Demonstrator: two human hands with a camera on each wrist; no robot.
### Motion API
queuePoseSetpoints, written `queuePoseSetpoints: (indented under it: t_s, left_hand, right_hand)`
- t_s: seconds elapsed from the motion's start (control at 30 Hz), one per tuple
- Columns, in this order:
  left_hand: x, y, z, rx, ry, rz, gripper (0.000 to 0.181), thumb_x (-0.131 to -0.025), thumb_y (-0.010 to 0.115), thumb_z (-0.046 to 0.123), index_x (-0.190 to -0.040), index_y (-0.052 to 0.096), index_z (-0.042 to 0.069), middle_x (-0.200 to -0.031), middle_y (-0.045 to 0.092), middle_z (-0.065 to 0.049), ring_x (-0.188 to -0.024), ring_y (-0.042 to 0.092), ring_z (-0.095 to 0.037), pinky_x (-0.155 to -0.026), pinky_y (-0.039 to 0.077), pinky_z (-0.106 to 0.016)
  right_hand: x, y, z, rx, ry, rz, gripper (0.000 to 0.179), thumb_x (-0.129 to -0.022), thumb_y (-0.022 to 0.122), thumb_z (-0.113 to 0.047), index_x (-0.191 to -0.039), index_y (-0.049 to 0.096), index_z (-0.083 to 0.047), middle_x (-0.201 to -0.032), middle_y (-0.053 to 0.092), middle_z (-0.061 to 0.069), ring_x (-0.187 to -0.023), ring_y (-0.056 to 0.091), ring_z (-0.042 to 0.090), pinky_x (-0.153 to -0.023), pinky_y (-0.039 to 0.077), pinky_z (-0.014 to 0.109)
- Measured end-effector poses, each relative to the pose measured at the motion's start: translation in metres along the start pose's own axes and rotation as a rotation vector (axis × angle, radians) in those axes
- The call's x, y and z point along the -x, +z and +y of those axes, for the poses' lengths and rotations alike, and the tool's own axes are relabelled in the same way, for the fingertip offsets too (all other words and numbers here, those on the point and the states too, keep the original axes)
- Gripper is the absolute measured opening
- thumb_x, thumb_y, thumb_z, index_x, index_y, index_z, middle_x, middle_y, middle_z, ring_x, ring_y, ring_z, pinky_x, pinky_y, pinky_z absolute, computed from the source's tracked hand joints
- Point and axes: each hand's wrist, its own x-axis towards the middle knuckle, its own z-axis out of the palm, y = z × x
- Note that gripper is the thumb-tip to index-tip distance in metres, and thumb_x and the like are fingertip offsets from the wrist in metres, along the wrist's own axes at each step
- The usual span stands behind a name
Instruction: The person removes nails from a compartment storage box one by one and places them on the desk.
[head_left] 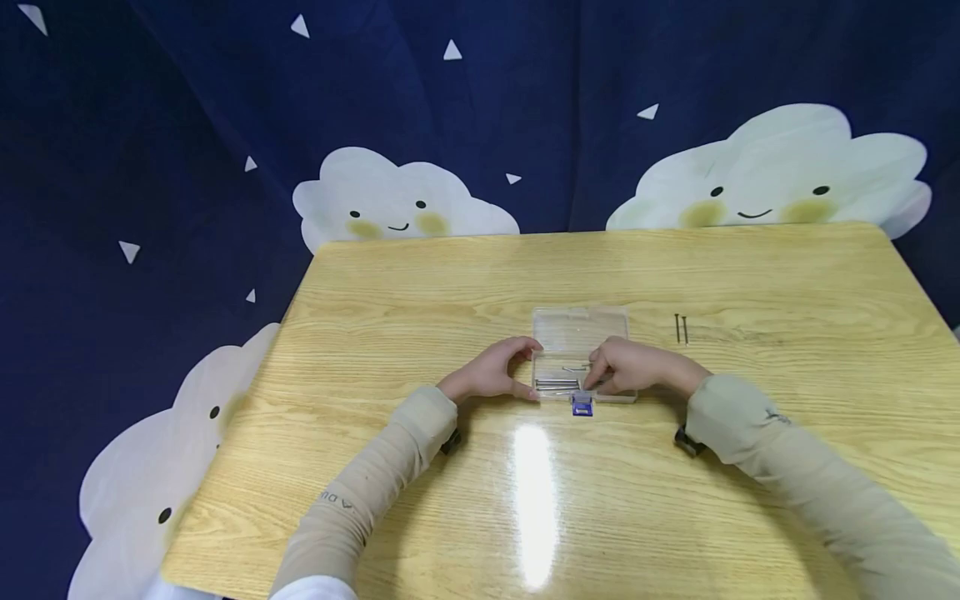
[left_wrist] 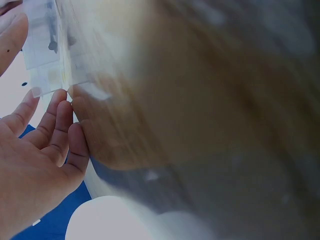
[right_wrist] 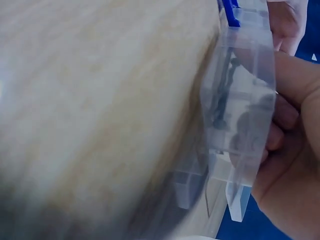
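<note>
The right hand (head_left: 630,367) reaches down into a clear plastic box (head_left: 618,399), and its fingers are bent. I cannot tell if the fingertips pinch anything, because the box wall and the hand hide them. The left hand (head_left: 495,367) is at the left end of the box. Its thumb and fingers are spread wide apart, with the thumb by the front corner and the fingers by the back one. In the left wrist view, a fingertip touches the corner of the box.

The box sits on the table, between the two hands. Long silver nails or screws (head_left: 557,384) lie side by side in its front left part. A thin metal piece (head_left: 574,368) lies behind them, near the right fingers. The clear lid (head_left: 579,329) is open and lies back, away from the person. A small blue piece (head_left: 582,407) is at the front edge.

To the right of the box, two dark nails or screws (head_left: 677,328) lie next to each other on the wooden table (head_left: 390,317). The person has tan sleeves (head_left: 375,479). Behind the table hangs a dark blue curtain (head_left: 202,75) with smiling white clouds (head_left: 405,190) and little white triangles (head_left: 452,51).
</note>
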Motion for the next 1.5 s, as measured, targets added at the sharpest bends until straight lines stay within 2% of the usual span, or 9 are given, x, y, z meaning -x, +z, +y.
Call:
queuePoseSetpoints:
  t_s: [0.3,0.83,1.07,1.27,1.5]
  left_hand:
    - [0.001,0.0,0.0,0.002,-0.009,0.008,0.069,-0.069,0.081,0.021,-0.126,0.046,0.003,-0.114,0.052,-0.007,-0.106,0.047,-0.018,-0.095,0.034,-0.025]
    - [0.002,-0.002,0.002,0.02,-0.021,-0.001,0.07,-0.069,0.081,0.02,-0.126,0.045,0.002,-0.116,0.051,-0.009,-0.108,0.046,-0.019,-0.097,0.032,-0.027]
    - [0.001,-0.001,0.001,0.004,-0.007,-0.002,0.069,-0.069,0.081,0.02,-0.126,0.045,0.002,-0.116,0.052,-0.009,-0.108,0.046,-0.019,-0.097,0.033,-0.027]
    - [0.001,-0.001,0.001,0.009,-0.003,-0.001,0.069,-0.069,0.081,0.019,-0.126,0.046,0.002,-0.114,0.052,-0.008,-0.107,0.046,-0.019,-0.096,0.033,-0.026]
    - [0.0,0.0,0.0,0.022,0.004,-0.003,0.068,-0.069,0.081,0.019,-0.125,0.046,0.002,-0.113,0.052,-0.008,-0.105,0.046,-0.018,-0.095,0.033,-0.026]
  right_hand:
    - [0.0,0.007,0.002,-0.015,-0.014,0.095,0.019,-0.069,0.07,0.008,-0.083,0.073,-0.003,-0.06,0.043,-0.009,-0.055,0.03,0.001,-0.05,0.032,0.02]
    - [0.003,0.006,0.004,0.016,-0.052,0.105,0.015,-0.073,0.069,0.006,-0.076,0.071,-0.009,-0.066,0.048,-0.009,-0.057,0.037,0.001,-0.051,0.04,0.021]
    - [0.007,0.005,0.003,-0.091,-0.064,0.125,0.009,-0.075,0.07,0.003,-0.079,0.071,-0.005,-0.065,0.047,-0.007,-0.055,0.036,0.002,-0.05,0.036,0.02]
    - [0.008,0.003,0.003,-0.12,-0.074,0.159,0.007,-0.076,0.07,0.0,-0.079,0.07,-0.007,-0.064,0.049,-0.009,-0.053,0.035,0.0,-0.048,0.034,0.018]
    - [0.01,0.002,0.006,-0.217,-0.075,0.197,0.01,-0.078,0.068,0.002,-0.082,0.069,-0.006,-0.066,0.054,-0.002,-0.054,0.038,0.002,-0.048,0.034,0.019]
